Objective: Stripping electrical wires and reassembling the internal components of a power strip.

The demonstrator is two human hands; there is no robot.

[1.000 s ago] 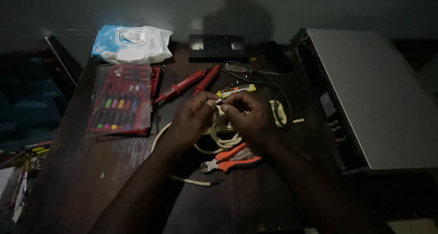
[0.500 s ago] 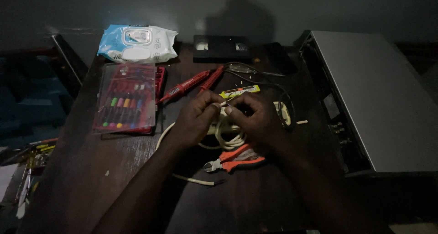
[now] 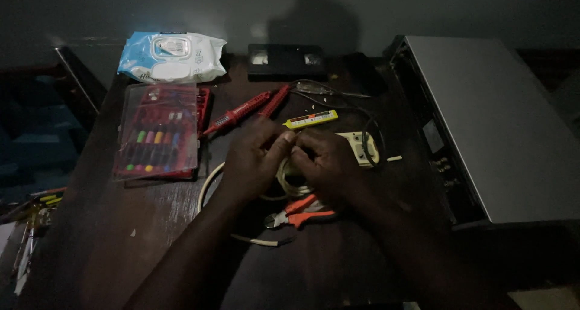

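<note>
On the dark worktop (image 3: pixel 151 225), nearest the front edge, orange-handled pliers (image 3: pixel 300 212) lie just under the hands. Above them the left hand (image 3: pixel 251 160) and right hand (image 3: pixel 326 165) meet fingertip to fingertip, both pinched shut on a pale cable (image 3: pixel 285 178) looped at mid-worktop; I judge its end is being worked, calling for a steady pinch. Beyond lie a yellow tester (image 3: pixel 311 119), red probes (image 3: pixel 244 112), a pen case (image 3: pixel 157 132), then wipes (image 3: pixel 171 56) at the far edge.
</note>
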